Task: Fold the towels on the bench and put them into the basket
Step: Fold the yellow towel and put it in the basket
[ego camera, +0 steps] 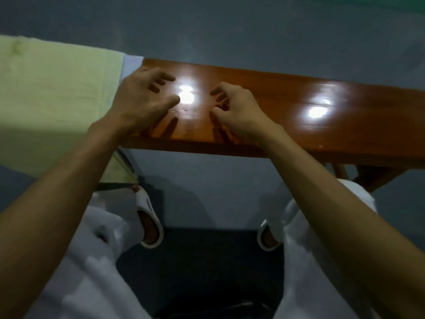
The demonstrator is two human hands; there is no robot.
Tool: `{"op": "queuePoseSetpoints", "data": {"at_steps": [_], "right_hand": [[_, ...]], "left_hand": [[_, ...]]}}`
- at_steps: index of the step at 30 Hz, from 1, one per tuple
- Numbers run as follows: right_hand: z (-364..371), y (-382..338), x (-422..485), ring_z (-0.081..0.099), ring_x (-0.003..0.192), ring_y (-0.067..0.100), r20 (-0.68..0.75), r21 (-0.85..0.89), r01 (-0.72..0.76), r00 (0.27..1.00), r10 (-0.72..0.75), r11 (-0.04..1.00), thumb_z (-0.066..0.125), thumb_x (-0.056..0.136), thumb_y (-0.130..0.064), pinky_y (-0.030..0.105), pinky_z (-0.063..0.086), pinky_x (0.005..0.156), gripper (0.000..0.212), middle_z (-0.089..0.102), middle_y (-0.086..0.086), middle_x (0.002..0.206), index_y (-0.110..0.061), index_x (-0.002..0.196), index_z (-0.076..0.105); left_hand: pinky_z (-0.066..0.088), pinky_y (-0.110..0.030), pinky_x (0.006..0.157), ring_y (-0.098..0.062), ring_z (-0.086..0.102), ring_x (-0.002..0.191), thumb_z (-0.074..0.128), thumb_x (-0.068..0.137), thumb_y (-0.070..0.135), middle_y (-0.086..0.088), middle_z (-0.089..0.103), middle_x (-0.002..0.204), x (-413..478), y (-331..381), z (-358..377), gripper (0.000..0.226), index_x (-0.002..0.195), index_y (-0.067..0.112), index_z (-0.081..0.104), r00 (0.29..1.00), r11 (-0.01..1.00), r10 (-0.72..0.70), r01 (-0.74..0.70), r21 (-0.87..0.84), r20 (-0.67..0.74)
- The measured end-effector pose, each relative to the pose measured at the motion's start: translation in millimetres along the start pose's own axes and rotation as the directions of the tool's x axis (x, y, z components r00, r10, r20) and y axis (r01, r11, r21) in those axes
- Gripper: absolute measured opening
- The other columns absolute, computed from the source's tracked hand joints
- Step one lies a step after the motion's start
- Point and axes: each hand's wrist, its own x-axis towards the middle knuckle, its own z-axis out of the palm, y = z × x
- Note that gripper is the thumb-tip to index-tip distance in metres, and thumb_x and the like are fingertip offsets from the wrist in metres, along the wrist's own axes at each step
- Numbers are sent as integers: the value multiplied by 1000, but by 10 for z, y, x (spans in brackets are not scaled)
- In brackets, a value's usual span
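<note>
A pale green towel [50, 93] lies spread over the left end of the glossy brown wooden bench [276, 93] and hangs over its near edge. Under it, a strip of a white or light blue towel [131, 65] shows at its right border. My left hand [140, 100] hovers just right of the green towel's edge, fingers spread and loosely bent, holding nothing. Above the bare bench top my right hand [234, 107] hangs with its fingers loosely curled and nothing in it. No basket is in view.
The bench runs off to the right with bright light reflections on its top. Its wooden legs [358, 176] show at lower right. My legs in white trousers and white slippers [149, 222] stand on the grey floor in front of the bench.
</note>
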Motion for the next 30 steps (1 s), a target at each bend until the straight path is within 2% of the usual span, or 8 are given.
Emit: {"op": "queuePoseSetpoints", "data": {"at_steps": [5,10,12,16,21,25,27,30], "right_hand": [[403,-422,350,62,109,11,7,28,71,997,-71,997,66,96,-23,38,57,97,37,65,-4,124,-24,132,59],[769,-816,640,63,108,14,-3,-18,160,987,-160,987,68,95,-27,35,57,91,39,68,-2,121,-20,133,61],[941,-979,752,65,102,15,-36,-22,179,983,-180,984,68,93,-28,38,59,86,35,69,-3,115,-20,127,64],[1244,-1269,898,62,94,19,-80,20,190,979,-188,982,67,94,-33,35,55,79,28,65,2,108,-18,118,64],[1490,-1464,1018,61,84,18,-149,-34,170,974,-173,985,68,90,-45,32,51,71,31,64,-1,96,-19,104,66],[1588,-1542,1117,63,80,18,-217,-48,137,965,-144,989,67,86,-55,41,59,72,38,66,-2,89,-18,95,67],[1626,-1587,1151,64,79,17,-227,-43,130,964,-137,991,68,86,-55,40,60,73,38,67,-3,87,-18,94,68],[1685,-1680,1198,64,79,17,-216,-33,122,968,-126,992,71,87,-51,38,61,73,35,67,-2,87,-17,93,69]], "left_hand": [[51,-22,80,-13,66,98,73,85,48,-3,69,119,-78,-548,-577,44,122,23,71,980,991,-135,133,-22,-147],[50,-21,78,-15,66,101,72,91,35,-3,70,119,-363,-1155,-916,34,122,20,70,924,955,-279,295,21,-260],[52,-22,84,-13,64,103,68,93,31,-3,69,119,-447,-1372,-1028,33,124,18,67,880,928,-339,372,37,-334],[49,-46,101,-29,59,116,59,85,40,-8,64,124,-493,-1752,-1195,47,125,17,62,740,827,-426,551,106,-521],[31,-49,112,-38,39,137,60,88,51,-14,46,145,-507,-2029,-1326,60,133,12,52,574,609,-521,769,197,-632],[28,-50,115,-40,37,139,59,87,58,-15,45,146,-525,-2207,-1436,64,128,10,55,476,516,-549,840,169,-687],[28,-50,117,-40,37,138,60,90,55,-14,47,144,-542,-2246,-1490,57,126,12,58,439,483,-554,862,156,-708],[34,-48,112,-39,43,133,62,97,39,-14,53,138,-530,-2236,-1549,31,114,15,68,431,483,-526,861,160,-733]]}}
